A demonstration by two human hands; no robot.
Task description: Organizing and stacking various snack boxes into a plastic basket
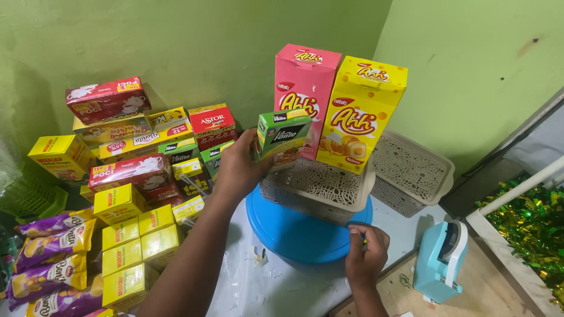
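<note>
At the far left lie purple snack packets point(50, 258), then a heap of yellow boxes point(132, 246) and red boxes point(108, 98) against the green wall. The person's left hand point(238, 170) is closed around a small green box point(284, 136), thumb on one side and fingers on the other, holding it upright against a tall pink box point(305, 88). Beside that stands 1 tall yellow box point(359, 114); both tall boxes rise from a beige lattice basket point(320, 191) on a round blue lid point(299, 235). To seat it well, the green box should probably stay square and flush to the pink face. The right hand point(365, 253), near the lid's edge, pinches something small; what cannot be told. A teal tape dispenser point(440, 261) sits at right.
</note>
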